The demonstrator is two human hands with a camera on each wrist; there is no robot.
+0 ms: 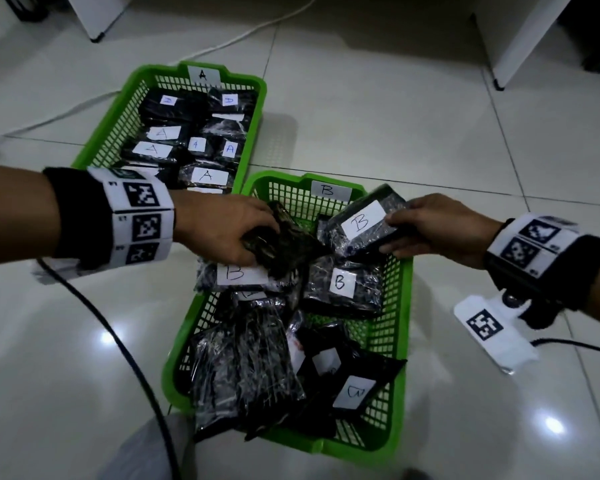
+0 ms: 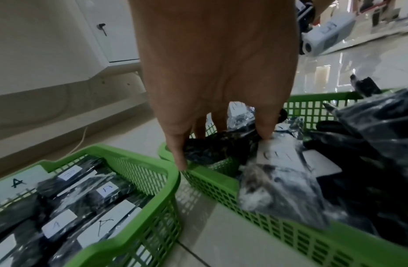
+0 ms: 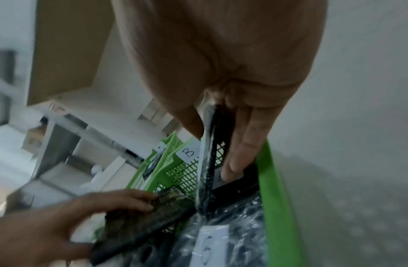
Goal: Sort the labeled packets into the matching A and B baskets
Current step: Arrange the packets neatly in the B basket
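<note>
Because both hands are busy over the nearer of the two green baskets, the sorting looks to be in mid-course, not finished. That near basket, the B basket [image 1: 400, 327], carries a paper tag marked B on its far rim and holds a loose heap of dark plastic-wrapped packets, some label-up and some face-down, so an exact count is not possible; four B labels can be read among them, besides a blank white one. The left hand [image 1: 219, 228] reaches in from the left with its fingers curled round a dark unlabelled-side packet [image 1: 284, 242] at the basket's far left corner, gripping it by one end; its label is hidden, so I cannot tell which letter it bears, and the grip suggests it is being lifted to check or move. The right hand [image 1: 437, 226] comes in from the right and pinches a B-labelled packet [image 1: 361, 220] between thumb and fingers, tilted with its label up above the far right part of the basket, likely so the letter can be read before it is let go there. Farther off, touching corner to corner with the first, stands the A basket [image 1: 257, 88], tagged A, its packets laid flatter in rows; about seven labels show, several clearly A. Two cables cross the tiled floor [image 1: 430, 133].
</note>
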